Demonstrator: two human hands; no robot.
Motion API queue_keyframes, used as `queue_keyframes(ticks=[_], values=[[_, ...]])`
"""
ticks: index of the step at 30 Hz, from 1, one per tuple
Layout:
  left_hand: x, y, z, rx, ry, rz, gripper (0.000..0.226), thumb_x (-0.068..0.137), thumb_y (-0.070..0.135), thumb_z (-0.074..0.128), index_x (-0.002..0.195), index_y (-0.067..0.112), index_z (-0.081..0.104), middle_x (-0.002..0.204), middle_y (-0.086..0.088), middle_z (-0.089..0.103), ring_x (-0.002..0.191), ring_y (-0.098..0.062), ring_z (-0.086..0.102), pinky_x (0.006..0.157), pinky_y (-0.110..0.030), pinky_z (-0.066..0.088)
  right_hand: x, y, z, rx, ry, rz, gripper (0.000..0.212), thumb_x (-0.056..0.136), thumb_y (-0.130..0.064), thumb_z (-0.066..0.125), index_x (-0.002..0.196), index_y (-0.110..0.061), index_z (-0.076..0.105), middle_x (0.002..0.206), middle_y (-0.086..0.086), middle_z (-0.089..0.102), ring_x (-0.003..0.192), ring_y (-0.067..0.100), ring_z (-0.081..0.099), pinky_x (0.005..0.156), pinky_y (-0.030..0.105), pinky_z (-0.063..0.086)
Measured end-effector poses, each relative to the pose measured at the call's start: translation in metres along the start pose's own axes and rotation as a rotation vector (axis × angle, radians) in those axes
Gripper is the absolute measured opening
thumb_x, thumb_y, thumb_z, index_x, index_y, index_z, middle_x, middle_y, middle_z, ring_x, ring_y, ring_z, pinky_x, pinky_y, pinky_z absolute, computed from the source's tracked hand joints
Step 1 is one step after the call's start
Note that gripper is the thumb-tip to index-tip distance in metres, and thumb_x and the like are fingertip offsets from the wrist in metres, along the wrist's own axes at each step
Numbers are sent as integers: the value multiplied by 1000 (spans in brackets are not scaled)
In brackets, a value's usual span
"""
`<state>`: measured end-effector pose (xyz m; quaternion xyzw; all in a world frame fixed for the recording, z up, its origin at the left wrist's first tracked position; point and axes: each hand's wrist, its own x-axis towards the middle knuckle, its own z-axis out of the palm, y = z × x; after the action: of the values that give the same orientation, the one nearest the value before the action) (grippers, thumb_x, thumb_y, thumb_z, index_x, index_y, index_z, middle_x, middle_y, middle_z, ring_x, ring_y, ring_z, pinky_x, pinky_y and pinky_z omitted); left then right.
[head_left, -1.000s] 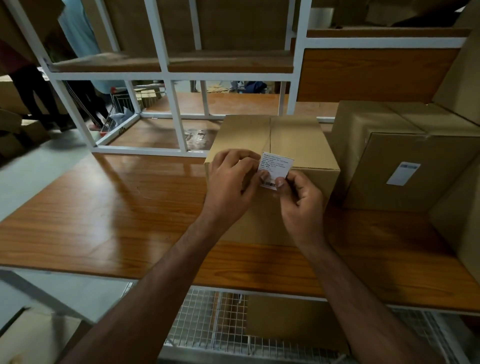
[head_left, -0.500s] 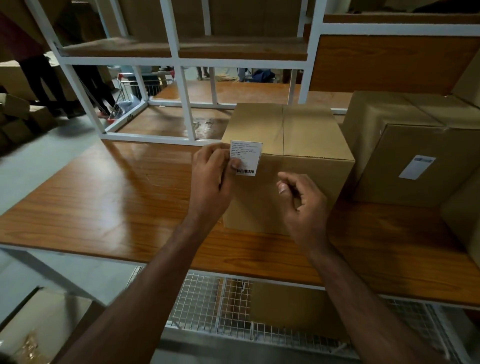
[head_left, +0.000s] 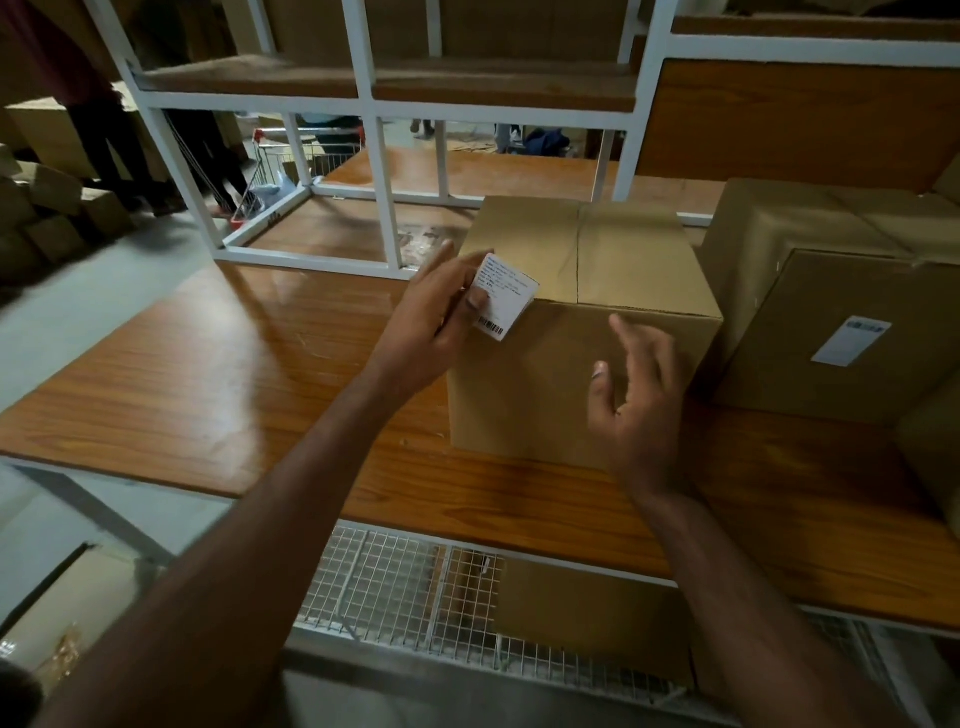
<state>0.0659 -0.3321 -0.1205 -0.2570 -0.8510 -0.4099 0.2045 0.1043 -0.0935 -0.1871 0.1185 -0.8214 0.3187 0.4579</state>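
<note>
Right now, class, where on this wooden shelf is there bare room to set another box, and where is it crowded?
Bare shelf lies left of the middle box, between the white frame behind and the front edge. Crowded on the right: the labelled box stands close by.

You have one view only, the wide-angle camera worn on your head. It looks forward and steeply down at the cardboard box (head_left: 524, 395), which sits close, just right of centre on the bench (head_left: 208, 374). It is near enough to show the barcode on the label (head_left: 509, 293) at the box's upper left corner. Behind the box stands the white rack (head_left: 387, 208), and below the box is a wire shelf (head_left: 395, 587).
</note>
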Motion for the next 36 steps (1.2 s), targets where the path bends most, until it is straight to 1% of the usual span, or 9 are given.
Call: queue_keyframes(ticks=[3, 5, 9, 12, 18, 22, 27, 31, 36], values=[[11, 0, 5, -52, -56, 71, 21, 105, 28, 43, 113, 16, 59, 112, -3, 62, 113, -20, 56, 90, -41, 49, 10, 10, -1, -24, 5, -41, 44, 95, -18, 54, 139, -12, 52, 122, 8, 52, 111, 28, 54, 86, 54, 49], [19, 2, 10, -63, -42, 87, 15, 105, 22, 44, 103, 16, 58, 98, 8, 56, 93, -13, 54, 81, -31, 44, 14, 15, 0, -27, -10, -34, 44, 96, -17, 54, 139, -11, 52, 124, 9, 52, 112, 27, 53, 87, 51, 50], [32, -3, 21, -74, -35, 35, 12, 104, 27, 44, 102, 28, 55, 98, 5, 58, 94, -22, 58, 81, -39, 50, -15, 25, 7, -147, -114, -49, 40, 93, -15, 50, 132, -9, 59, 113, 12, 53, 102, 28, 50, 79, 49, 50], [35, -9, 25, -53, -33, 16, 26, 104, 32, 42, 102, 10, 56, 98, -10, 60, 93, -28, 58, 81, -50, 52, -48, 34, 15, -178, -261, -50, 42, 92, -18, 50, 130, -7, 62, 104, 14, 58, 96, 28, 51, 76, 44, 50], [35, -15, 23, -57, -10, 19, 38, 106, 35, 40, 110, 0, 56, 103, -16, 58, 92, -34, 57, 77, -58, 48, -48, 36, 33, -322, -325, 72, 61, 95, -33, 47, 153, -15, 36, 108, 11, 56, 97, 28, 49, 80, 42, 42], [37, -14, 26, -49, 9, 58, 43, 106, 37, 39, 106, -3, 56, 102, -18, 59, 91, -35, 57, 75, -58, 46, -54, 28, 43, -442, -471, -103, 64, 91, -36, 47, 152, -26, 33, 101, 7, 56, 90, 27, 50, 78, 40, 39], [36, -17, 26, -47, 25, 72, 44, 106, 37, 39, 108, -4, 55, 104, -19, 59, 92, -36, 56, 76, -57, 47, -39, 36, 35, -477, -278, 71, 74, 90, -36, 58, 155, -22, 26, 106, 10, 56, 95, 30, 50, 83, 43, 37], [34, -12, 28, -60, 37, 89, 37, 106, 28, 40, 111, -6, 55, 107, -19, 60, 93, -34, 58, 75, -54, 49, -56, 44, 33, -491, -360, -64, 65, 88, -34, 48, 152, -28, 35, 97, 6, 57, 87, 28, 52, 76, 40, 38], [33, -12, 30, -72, 58, 98, 37, 106, 27, 41, 111, -8, 54, 106, -21, 60, 91, -35, 58, 73, -53, 49, -27, 42, 27, -425, -302, -75, 59, 94, -34, 46, 152, -25, 38, 100, 5, 61, 92, 27, 54, 80, 39, 37]])
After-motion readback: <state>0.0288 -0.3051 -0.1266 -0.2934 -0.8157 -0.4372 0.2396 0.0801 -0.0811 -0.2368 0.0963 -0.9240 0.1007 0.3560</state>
